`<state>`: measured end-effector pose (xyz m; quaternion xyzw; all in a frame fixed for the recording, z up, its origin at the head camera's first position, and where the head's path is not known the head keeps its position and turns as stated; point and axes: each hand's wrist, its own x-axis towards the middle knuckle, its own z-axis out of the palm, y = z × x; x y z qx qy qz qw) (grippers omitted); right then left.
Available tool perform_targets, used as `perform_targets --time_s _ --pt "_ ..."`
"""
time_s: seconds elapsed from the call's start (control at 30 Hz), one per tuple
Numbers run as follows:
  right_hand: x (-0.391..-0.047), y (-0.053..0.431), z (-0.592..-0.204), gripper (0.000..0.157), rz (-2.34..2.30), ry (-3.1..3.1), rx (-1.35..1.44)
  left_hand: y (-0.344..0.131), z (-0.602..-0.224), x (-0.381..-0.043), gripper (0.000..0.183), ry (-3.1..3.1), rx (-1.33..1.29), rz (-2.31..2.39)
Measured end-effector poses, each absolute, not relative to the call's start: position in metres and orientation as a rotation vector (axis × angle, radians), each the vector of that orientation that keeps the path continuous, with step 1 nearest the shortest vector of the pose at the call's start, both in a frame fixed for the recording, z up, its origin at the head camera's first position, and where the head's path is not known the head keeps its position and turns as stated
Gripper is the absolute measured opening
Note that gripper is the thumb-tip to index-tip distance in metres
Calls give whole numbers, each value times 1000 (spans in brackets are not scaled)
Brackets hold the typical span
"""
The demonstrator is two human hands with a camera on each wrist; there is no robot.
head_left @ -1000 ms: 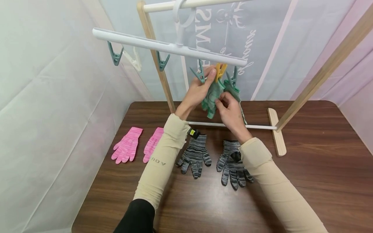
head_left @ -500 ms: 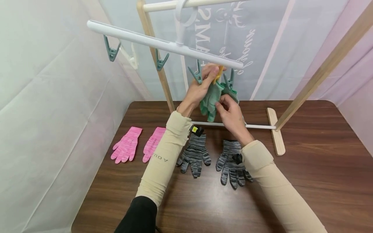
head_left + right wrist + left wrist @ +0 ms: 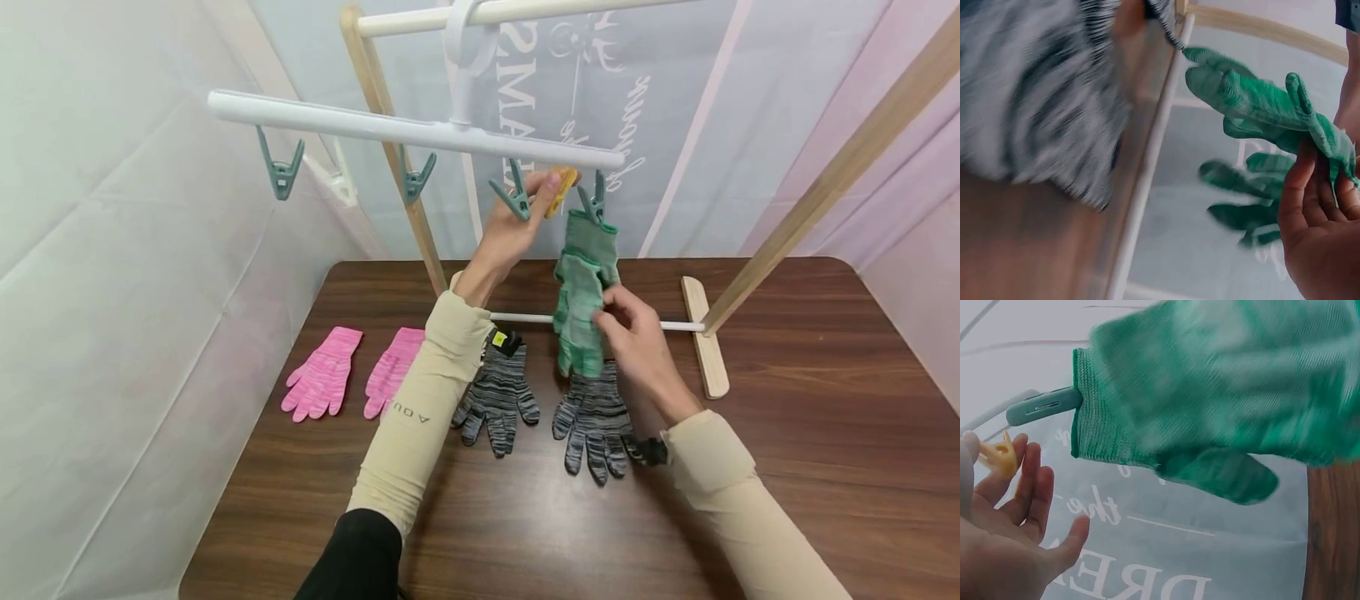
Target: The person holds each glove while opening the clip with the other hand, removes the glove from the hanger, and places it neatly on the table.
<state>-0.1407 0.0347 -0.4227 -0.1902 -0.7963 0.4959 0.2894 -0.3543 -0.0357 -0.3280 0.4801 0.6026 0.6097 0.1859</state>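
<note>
My left hand (image 3: 510, 233) pinches a yellow clothespin (image 3: 561, 192) just under the right part of the white hanger (image 3: 420, 133); in the left wrist view the clothespin (image 3: 1002, 457) sits between thumb and forefinger. Lower and to the right, my right hand (image 3: 641, 346) pinches a green knitted glove (image 3: 581, 312) by its edge, fingers of the glove pointing down. Behind it a second green glove (image 3: 592, 237) hangs by its cuff from a teal clothespin (image 3: 595, 200). The right wrist view has my thumb and fingers (image 3: 1297, 194) on the held glove (image 3: 1260, 103).
More teal clothespins (image 3: 281, 171) and a white one (image 3: 341, 179) hang along the hanger, which hooks on a wooden rack (image 3: 371, 75). Pink gloves (image 3: 322, 375) lie left on the brown table (image 3: 480, 533), grey striped gloves (image 3: 497, 400) near the middle. A white bar (image 3: 525, 317) runs low across the rack.
The nearer green glove has come away from the yellow clothespin and moved down and right with my right hand. My left hand stays near the hanger, still gripping the clothespin; the hanger has swayed.
</note>
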Motion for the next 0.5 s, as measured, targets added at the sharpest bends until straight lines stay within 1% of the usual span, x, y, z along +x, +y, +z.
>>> perform_targets --time_s 0.1,0.3,0.5 --pt "-123 41 -428 8 1308 -2118 -519 -37 -330 -354 40 1709 1279 1733" --pt "-88 54 -439 10 1353 -2099 -582 -42 -336 -355 40 1630 1311 1831" --pt "-53 65 -460 13 1388 -2124 -709 -59 -351 -358 37 1667 1166 2046"
